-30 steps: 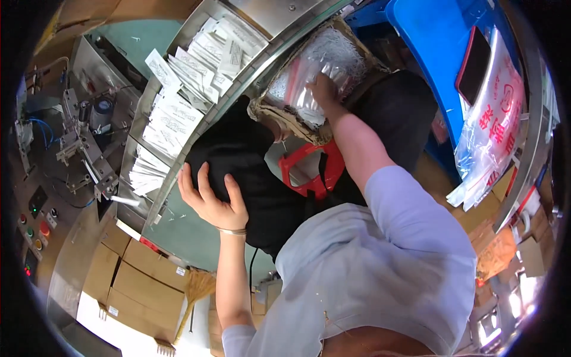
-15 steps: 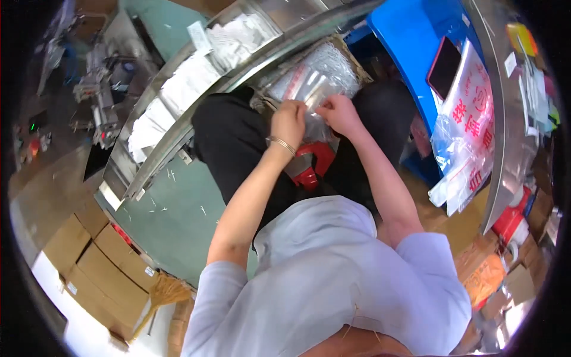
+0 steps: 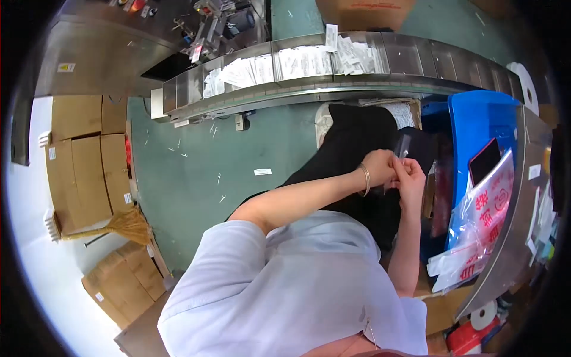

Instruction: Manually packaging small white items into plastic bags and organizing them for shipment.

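Observation:
My left hand [image 3: 379, 166], with metal bangles at the wrist, pinches a clear plastic bag [image 3: 404, 144] above my dark-trousered legs. Close against it, my right hand [image 3: 411, 177] also has its fingers closed on the bag. The two sets of fingertips meet at the plastic, and most of the bag is hidden behind them. Whether anything lies inside the bag, I cannot tell. Beyond my knees is an open carton [image 3: 415, 107] of white thin pieces, partly covered by my legs.
A blue plastic bin [image 3: 476, 116] stands at right, with a phone [image 3: 485, 160] and red-printed plastic bags [image 3: 489, 220] by it. Across the front runs a metal compartment trough [image 3: 410, 56] holding white packets [image 3: 303, 62]. Cardboard boxes [image 3: 89, 172] and a straw broom [image 3: 128, 226] are at left.
My view has turned, so the trough now runs across the top. My hands have drawn together and away from the carton, bringing the clear bag back over my legs.

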### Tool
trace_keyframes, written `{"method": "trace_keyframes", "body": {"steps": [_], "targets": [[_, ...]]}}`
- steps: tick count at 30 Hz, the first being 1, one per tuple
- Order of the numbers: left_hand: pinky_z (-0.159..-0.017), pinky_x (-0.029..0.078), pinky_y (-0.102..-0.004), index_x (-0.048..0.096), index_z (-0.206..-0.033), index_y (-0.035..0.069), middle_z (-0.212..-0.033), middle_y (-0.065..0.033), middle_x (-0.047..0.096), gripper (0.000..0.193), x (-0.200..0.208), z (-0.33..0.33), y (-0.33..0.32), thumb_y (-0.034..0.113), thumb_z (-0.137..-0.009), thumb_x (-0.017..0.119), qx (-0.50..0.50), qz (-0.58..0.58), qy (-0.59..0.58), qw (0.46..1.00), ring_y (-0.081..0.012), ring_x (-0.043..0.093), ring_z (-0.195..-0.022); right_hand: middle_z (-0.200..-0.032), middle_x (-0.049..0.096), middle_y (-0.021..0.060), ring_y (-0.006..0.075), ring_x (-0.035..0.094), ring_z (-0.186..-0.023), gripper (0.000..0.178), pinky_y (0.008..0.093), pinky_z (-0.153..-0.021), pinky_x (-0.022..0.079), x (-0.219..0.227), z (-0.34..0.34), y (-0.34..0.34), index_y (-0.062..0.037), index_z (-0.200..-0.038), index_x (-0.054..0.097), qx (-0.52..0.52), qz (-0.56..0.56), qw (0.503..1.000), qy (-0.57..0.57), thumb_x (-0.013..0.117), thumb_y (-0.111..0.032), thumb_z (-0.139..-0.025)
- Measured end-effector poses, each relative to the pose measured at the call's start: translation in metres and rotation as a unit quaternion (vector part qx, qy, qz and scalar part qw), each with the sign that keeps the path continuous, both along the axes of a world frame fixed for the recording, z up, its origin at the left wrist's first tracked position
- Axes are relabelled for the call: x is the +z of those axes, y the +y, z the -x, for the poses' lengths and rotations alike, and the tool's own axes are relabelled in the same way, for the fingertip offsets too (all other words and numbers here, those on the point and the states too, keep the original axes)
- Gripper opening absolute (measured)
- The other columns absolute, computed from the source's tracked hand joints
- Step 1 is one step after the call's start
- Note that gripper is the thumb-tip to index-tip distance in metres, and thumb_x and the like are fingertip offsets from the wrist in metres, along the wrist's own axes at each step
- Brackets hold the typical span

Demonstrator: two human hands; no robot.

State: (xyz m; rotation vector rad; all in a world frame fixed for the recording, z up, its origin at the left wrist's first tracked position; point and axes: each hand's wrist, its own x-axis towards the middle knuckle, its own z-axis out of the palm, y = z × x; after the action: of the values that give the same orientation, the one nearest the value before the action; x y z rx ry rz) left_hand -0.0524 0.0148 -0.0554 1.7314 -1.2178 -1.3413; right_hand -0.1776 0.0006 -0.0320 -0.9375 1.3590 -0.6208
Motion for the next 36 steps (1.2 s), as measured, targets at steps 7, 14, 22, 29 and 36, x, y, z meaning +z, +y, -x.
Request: {"method": "trace_keyframes", "body": {"steps": [7, 14, 22, 29, 36], "targets": [[-0.045, 0.045, -0.0258, 0.051, -0.068, 0.002, -0.056, -0.0081, 0.058, 0.026, 0.005, -0.009, -0.001, 0.019, -0.083, 0.062, -0.100, -0.081, 0.223, 0.966, -0.0150, 0.057, -0.048, -0.069, 0.062, 0.0075, 0.0134, 0.060, -0.054, 0.015, 0.0211, -0.049, 0.049, 0.006, 0.024, -0.001, -0.0011, -0.092, 0.056, 0.017, -0.053, 0.994, -0.095, 0.052, -0.016, -0.092], [-0.048, 0.048, -0.0335, 0.047, -0.082, 0.002, -0.062, -0.0119, 0.059, 0.024, 0.015, -0.018, -0.008, 0.023, -0.094, 0.045, -0.127, -0.108, 0.182, 0.969, -0.0217, 0.060, -0.051, -0.066, 0.059, 0.0058, 0.0118, 0.057, -0.051, 0.012, 0.0213, -0.045, 0.046, 0.007, 0.012, -0.005, -0.0024, -0.084, 0.054, 0.067, -0.021, 0.997, -0.041, 0.048, -0.011, -0.091], [-0.060, 0.049, -0.0481, 0.046, -0.086, 0.002, -0.081, -0.0226, 0.060, 0.022, 0.014, -0.004, 0.014, 0.023, -0.092, 0.043, -0.135, 0.102, -0.136, 0.976, -0.0412, 0.059, -0.067, -0.061, 0.056, 0.0033, 0.0095, 0.051, -0.047, 0.010, 0.0212, -0.044, 0.042, 0.015, 0.004, 0.001, -0.0026, -0.077, 0.053, 0.115, 0.069, 0.979, 0.155, 0.052, -0.008, -0.086], [-0.059, 0.049, -0.0480, 0.046, -0.086, 0.002, -0.081, -0.0220, 0.060, 0.024, 0.017, -0.002, 0.014, 0.025, -0.092, 0.043, -0.111, 0.092, -0.189, 0.971, -0.0394, 0.061, -0.066, -0.059, 0.055, 0.0025, 0.0091, 0.049, -0.048, 0.013, 0.0218, -0.044, 0.042, 0.005, 0.008, -0.005, -0.0015, -0.073, 0.053, 0.134, 0.128, 0.960, 0.212, 0.055, -0.009, -0.083], [-0.063, 0.050, -0.0453, 0.047, -0.087, 0.000, -0.079, -0.0233, 0.060, 0.021, 0.007, 0.006, 0.017, 0.021, -0.091, 0.043, -0.083, 0.052, -0.066, 0.993, -0.0383, 0.062, -0.074, -0.062, 0.056, 0.0025, 0.0085, 0.051, -0.050, 0.014, 0.0205, -0.043, 0.040, 0.023, 0.006, 0.001, -0.0024, -0.078, 0.054, 0.094, -0.007, 0.992, 0.080, 0.051, -0.012, -0.089]]}}
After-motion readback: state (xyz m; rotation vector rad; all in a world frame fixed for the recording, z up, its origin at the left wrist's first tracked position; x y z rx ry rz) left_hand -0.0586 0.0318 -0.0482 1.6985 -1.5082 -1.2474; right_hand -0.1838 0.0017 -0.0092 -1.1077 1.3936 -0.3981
